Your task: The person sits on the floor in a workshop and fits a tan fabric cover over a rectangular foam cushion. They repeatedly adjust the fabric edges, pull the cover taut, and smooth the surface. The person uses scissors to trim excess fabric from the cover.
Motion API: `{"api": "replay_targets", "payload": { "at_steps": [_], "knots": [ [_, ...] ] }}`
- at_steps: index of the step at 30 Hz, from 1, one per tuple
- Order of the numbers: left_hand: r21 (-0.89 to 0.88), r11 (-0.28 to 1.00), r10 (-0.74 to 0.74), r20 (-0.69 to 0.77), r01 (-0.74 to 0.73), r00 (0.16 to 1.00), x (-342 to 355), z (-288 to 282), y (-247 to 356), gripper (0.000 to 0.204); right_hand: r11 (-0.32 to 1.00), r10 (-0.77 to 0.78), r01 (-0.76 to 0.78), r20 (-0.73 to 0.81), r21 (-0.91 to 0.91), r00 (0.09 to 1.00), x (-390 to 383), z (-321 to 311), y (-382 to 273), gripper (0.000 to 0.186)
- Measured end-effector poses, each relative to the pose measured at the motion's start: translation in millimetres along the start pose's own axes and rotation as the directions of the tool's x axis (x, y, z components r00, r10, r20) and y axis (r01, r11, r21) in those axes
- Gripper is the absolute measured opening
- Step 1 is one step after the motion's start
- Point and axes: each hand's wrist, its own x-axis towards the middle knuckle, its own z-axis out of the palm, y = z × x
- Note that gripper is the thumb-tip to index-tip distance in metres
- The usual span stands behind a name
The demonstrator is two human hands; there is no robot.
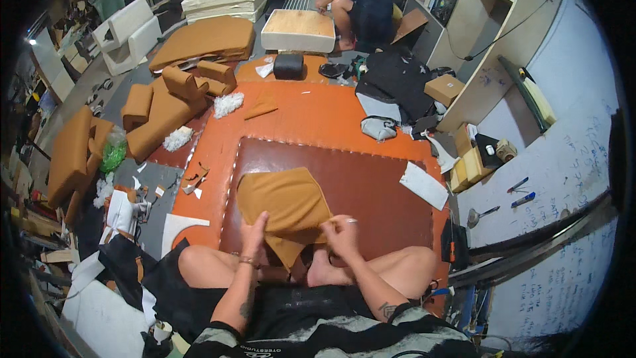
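A tan upholstery piece (285, 199), padded-looking with a loose flap hanging at its lower end, lies across my lap over my crossed legs. My left hand (255, 233) grips its lower left edge, thumb on top. At the right edge of the piece, my right hand (342, 233) is closed in a pinch against the seam. Something small and pale shows by its fingers, too small to name. My bare foot (322, 270) is under the flap.
I sit on a brown padded mat (371, 192) over orange flooring. Tan sofa sections (162, 116) stand left, with white stuffing (228, 105) nearby. Ahead, a person (364, 3) crouches by a foam block (298, 30). Black fabric (397, 83) and a whiteboard (530, 205) are right.
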Motion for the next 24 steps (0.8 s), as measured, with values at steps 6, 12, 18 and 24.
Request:
{"api": "replay_targets", "payload": {
  "at_steps": [6,12,18,24],
  "knots": [
    [-0.515,0.826,-0.013,0.391,0.230,0.920,-3.0,-27.7,10.9,0.063,0.536,0.460,-0.487,0.245,0.689,0.853,40.4,-67.9,20.5,0.098],
    [-0.081,0.985,-0.099,0.467,0.154,0.878,9.1,0.4,23.1,0.074,0.055,0.117,-0.451,0.442,0.891,0.889,45.6,-63.5,-93.4,0.087],
    [0.212,0.972,-0.047,0.596,-0.101,0.801,-18.5,71.0,29.2,0.084,0.371,0.139,-0.414,0.391,0.831,0.910,40.0,7.1,-22.1,0.086],
    [0.181,0.975,-0.007,0.613,-0.132,0.790,-19.4,55.6,-1.6,0.076,0.660,0.293,-0.387,0.254,0.643,0.922,35.7,9.7,-13.2,0.044]
  ]
}}
